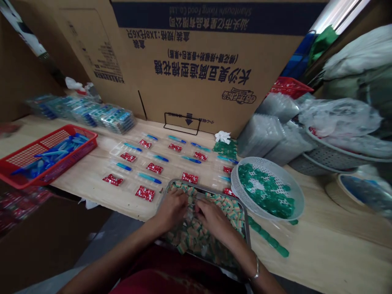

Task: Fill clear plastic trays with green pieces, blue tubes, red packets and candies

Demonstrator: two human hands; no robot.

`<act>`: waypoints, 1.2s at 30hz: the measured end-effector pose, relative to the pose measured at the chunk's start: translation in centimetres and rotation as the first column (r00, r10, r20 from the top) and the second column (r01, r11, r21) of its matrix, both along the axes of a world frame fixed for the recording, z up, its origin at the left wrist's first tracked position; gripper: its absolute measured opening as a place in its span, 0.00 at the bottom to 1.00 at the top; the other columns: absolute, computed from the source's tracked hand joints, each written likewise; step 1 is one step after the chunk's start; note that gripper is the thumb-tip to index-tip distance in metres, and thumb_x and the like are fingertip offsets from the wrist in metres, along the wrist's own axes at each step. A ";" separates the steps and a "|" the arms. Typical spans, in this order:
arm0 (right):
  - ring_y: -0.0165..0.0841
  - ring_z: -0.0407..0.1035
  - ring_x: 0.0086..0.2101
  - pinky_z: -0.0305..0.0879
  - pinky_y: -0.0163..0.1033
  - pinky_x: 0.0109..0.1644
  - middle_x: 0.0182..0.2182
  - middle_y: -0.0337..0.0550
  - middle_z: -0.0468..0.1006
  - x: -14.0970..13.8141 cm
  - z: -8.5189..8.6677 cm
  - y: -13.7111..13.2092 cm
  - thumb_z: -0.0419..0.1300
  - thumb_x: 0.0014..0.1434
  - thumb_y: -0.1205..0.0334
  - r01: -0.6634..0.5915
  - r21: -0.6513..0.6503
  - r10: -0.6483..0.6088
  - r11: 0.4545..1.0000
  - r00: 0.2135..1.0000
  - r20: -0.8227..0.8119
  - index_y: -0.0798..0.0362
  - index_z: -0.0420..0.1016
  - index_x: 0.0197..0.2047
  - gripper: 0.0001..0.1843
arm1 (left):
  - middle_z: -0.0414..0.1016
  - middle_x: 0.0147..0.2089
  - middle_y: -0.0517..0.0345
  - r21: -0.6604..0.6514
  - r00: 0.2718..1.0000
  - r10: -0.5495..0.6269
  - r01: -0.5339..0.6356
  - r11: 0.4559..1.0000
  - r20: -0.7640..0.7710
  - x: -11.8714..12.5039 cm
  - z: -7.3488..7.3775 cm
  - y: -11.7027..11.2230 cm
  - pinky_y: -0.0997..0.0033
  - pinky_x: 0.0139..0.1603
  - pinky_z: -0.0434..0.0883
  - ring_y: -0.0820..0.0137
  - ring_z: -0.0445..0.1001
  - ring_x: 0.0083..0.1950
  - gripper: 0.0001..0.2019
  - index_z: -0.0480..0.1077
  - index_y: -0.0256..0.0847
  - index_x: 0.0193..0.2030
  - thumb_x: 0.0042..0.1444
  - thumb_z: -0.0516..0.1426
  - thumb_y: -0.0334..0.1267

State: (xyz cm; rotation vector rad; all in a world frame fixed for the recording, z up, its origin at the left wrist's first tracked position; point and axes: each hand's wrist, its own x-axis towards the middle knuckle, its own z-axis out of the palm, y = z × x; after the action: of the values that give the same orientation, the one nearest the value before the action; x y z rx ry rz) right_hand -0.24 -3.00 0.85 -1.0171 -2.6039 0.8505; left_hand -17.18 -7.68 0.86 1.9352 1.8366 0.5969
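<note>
Both my hands are down in a metal tray (241, 210) full of small striped orange-and-green pieces (228, 204) at the table's near edge. My left hand (172, 209) and my right hand (212, 216) meet in the middle of the tray, fingers curled into the pile. What the fingers hold is hidden among the pieces. Beyond the tray lie clear plastic packs, each with a red packet (145, 193) and a blue stick (149, 178), in rows on the wooden table (330, 249).
A white round basket (295, 192) of green wrapped pieces stands right of the tray. A red basket (18, 157) of blue sticks sits at the left. A large cardboard box (196, 61) stands behind. Stacked clear trays (269, 130) and bagged baskets fill the right.
</note>
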 end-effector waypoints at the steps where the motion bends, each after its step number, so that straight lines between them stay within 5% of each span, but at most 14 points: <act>1: 0.33 0.68 0.32 0.61 0.36 0.36 0.29 0.39 0.73 0.1 0.0 0.1 0.55 0.51 0.77 0.013 -0.044 -0.015 0.999 0.999 -0.037 0.53 0.70 0.30 0.09 | 0.70 0.29 0.55 -0.034 0.991 0.040 -0.036 0.999 0.127 -0.3 0.0 -0.2 0.67 0.37 0.65 0.66 0.68 0.35 0.06 0.69 0.38 0.26 0.47 0.52 0.27; 4: 0.31 0.70 0.31 0.62 0.34 0.35 0.28 0.38 0.75 -0.4 -0.5 0.1 0.55 0.52 0.74 0.080 -0.209 -0.109 0.975 0.985 -0.131 0.54 0.71 0.32 0.08 | 0.69 0.23 0.61 -0.185 0.861 0.186 -0.109 0.977 0.474 -1.3 -0.2 -1.1 0.75 0.27 0.62 0.72 0.67 0.27 0.04 0.69 0.37 0.28 0.46 0.54 0.33; 7: 0.32 0.71 0.31 0.63 0.35 0.35 0.28 0.39 0.76 -1.7 -1.0 -0.4 0.56 0.52 0.73 0.164 -0.186 -0.179 0.969 0.981 -0.068 0.53 0.71 0.32 0.07 | 0.70 0.22 0.62 -0.237 0.810 0.227 -0.112 0.965 0.541 -1.8 -0.3 -1.8 0.77 0.25 0.60 0.73 0.66 0.25 0.05 0.70 0.36 0.27 0.44 0.54 0.33; 13: 0.37 0.70 0.32 0.62 0.37 0.34 0.32 0.48 0.76 -2.9 -1.1 -1.1 0.54 0.54 0.74 0.154 0.110 -0.173 0.982 0.966 0.193 0.54 0.71 0.33 0.08 | 0.74 0.25 0.59 -0.189 0.933 0.037 0.033 0.981 0.357 -0.6 0.0 -1.9 0.74 0.29 0.63 0.68 0.71 0.29 0.10 0.73 0.38 0.28 0.42 0.52 0.26; 19: 0.33 0.67 0.31 0.59 0.35 0.34 0.28 0.40 0.73 -1.4 -0.4 -0.4 0.54 0.53 0.75 0.132 -0.002 -0.132 0.991 0.991 0.029 0.53 0.68 0.30 0.08 | 0.75 0.34 0.47 -0.241 0.998 -0.036 0.021 0.970 -0.056 1.1 0.0 -1.4 0.66 0.38 0.67 0.61 0.74 0.38 0.11 0.71 0.36 0.30 0.46 0.49 0.22; 22: 0.31 0.67 0.31 0.58 0.33 0.34 0.28 0.39 0.72 -1.7 -0.5 0.1 0.53 0.55 0.74 0.137 -0.024 -0.137 0.990 0.990 -0.040 0.54 0.68 0.30 0.07 | 0.75 0.37 0.46 -0.267 0.992 -0.052 0.020 0.964 -0.113 1.3 0.0 -1.8 0.67 0.41 0.67 0.63 0.74 0.41 0.11 0.71 0.36 0.32 0.49 0.49 0.23; 32: 0.35 0.67 0.37 0.60 0.36 0.39 0.36 0.45 0.70 -3.4 -1.9 0.3 0.50 0.57 0.74 -0.008 0.202 -0.011 0.979 0.996 0.093 0.52 0.70 0.36 0.11 | 0.72 0.31 0.55 -0.012 0.977 0.033 -0.031 0.999 0.209 -0.6 -1.5 -3.4 0.71 0.36 0.68 0.69 0.71 0.35 0.11 0.73 0.38 0.30 0.48 0.50 0.26; 36: 0.33 0.65 0.34 0.60 0.36 0.38 0.32 0.42 0.70 -2.5 -0.8 0.1 0.51 0.55 0.72 0.049 0.007 -0.048 0.999 0.995 -0.087 0.53 0.67 0.33 0.06 | 0.73 0.29 0.56 -0.027 0.850 0.226 -0.243 0.970 0.477 -0.7 -1.2 -3.3 0.72 0.32 0.66 0.69 0.70 0.32 0.07 0.73 0.37 0.29 0.47 0.53 0.30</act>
State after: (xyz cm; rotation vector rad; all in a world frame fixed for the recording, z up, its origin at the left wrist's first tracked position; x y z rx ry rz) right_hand -2.70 -2.86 0.07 -1.0138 -2.4985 0.8505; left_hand -17.87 -10.96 -0.38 1.4132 1.7458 1.0837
